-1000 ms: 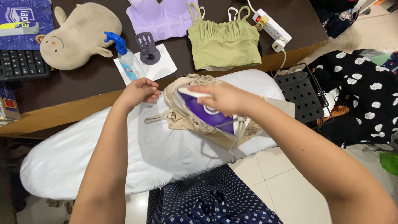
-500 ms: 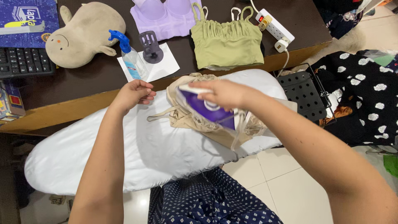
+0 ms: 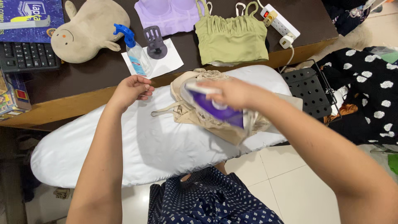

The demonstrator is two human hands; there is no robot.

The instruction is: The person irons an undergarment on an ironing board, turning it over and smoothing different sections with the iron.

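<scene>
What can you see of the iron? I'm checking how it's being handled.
The iron is purple with a white handle and trim, plastic by its look, and blurred. It sits soleplate down on a beige lace-edged top spread on the white ironing board, nose pointing to the board's far edge. The right hand grips its handle from above; a pale cord hangs from its rear.

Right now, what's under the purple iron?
The purple iron, held by the right hand, sits on a beige lace top on the white ironing board. Fabric directly beneath its soleplate is hidden.
</scene>
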